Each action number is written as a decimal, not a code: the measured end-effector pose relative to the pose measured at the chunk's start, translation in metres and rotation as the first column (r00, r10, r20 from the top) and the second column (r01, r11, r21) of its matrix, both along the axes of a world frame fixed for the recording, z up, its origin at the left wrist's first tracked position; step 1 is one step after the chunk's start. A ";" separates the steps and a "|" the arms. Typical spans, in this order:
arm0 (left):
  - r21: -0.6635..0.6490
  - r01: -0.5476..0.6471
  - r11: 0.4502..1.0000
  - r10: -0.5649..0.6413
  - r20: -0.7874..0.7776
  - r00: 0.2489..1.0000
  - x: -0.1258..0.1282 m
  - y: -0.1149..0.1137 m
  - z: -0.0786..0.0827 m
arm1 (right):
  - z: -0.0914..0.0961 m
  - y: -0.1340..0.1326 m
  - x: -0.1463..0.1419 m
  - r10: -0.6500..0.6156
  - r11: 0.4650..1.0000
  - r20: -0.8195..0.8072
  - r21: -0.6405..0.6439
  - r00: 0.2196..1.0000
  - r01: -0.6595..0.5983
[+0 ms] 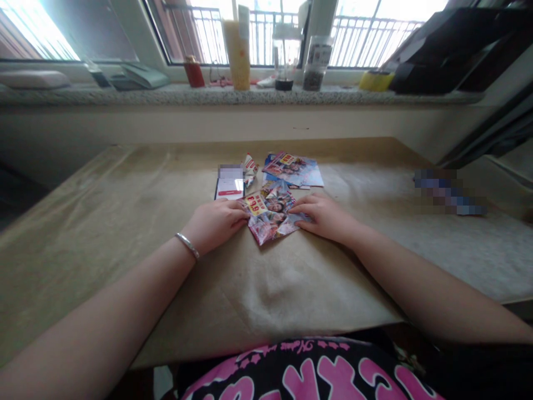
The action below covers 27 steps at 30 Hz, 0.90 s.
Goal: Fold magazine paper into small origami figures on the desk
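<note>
A folded piece of colourful printed paper [270, 215] lies in the middle of the table. My left hand [216, 222] presses on its left edge with the fingers curled together. My right hand [322, 215] rests on its right edge, fingers held close and fairly flat on the paper. A silver bangle [187, 245] sits on my left wrist. Just behind the folded piece lie a flat printed sheet [293, 169], a small folded scrap [250, 166] and a white and red card [230, 186].
Brown paper [125, 222] covers the table. A blurred object [449, 191] lies at the right. The stone window sill [208, 95] behind holds a red jar [194, 72], a tall orange carton [237, 53], clear jars [314, 64], a yellow item [376, 80].
</note>
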<state>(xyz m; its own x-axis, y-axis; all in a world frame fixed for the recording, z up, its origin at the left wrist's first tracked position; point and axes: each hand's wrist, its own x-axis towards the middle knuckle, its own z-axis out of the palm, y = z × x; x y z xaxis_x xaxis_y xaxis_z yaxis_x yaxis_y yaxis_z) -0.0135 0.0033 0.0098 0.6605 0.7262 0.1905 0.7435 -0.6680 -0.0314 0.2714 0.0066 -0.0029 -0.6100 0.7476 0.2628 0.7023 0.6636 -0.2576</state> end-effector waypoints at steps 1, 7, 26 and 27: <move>0.005 -0.014 1.000 0.014 -0.012 1.000 0.000 0.000 0.001 | 0.000 0.000 0.000 0.011 1.000 -0.002 0.006 1.000 -0.011; 0.021 -0.036 0.999 0.037 -0.035 0.999 0.003 -0.002 0.002 | 0.001 -0.002 -0.004 0.080 0.996 0.006 0.033 0.997 -0.081; 0.100 0.190 0.977 -0.199 0.088 0.976 0.012 -0.006 -0.005 | 0.002 0.002 0.000 0.189 0.970 0.000 0.158 0.982 -0.186; 0.092 0.178 0.980 -0.186 0.090 0.978 0.012 -0.006 -0.006 | 0.002 0.002 0.001 0.190 0.970 0.000 0.155 0.982 -0.187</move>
<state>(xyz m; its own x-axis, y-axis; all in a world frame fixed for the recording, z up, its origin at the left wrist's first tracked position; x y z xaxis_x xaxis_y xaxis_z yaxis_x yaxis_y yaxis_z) -0.0018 -0.0025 0.0037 0.7551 0.5747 0.3156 0.6122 -0.7903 -0.0255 0.2719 0.0088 -0.0008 -0.7313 0.5695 0.3754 0.5576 0.8161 -0.1519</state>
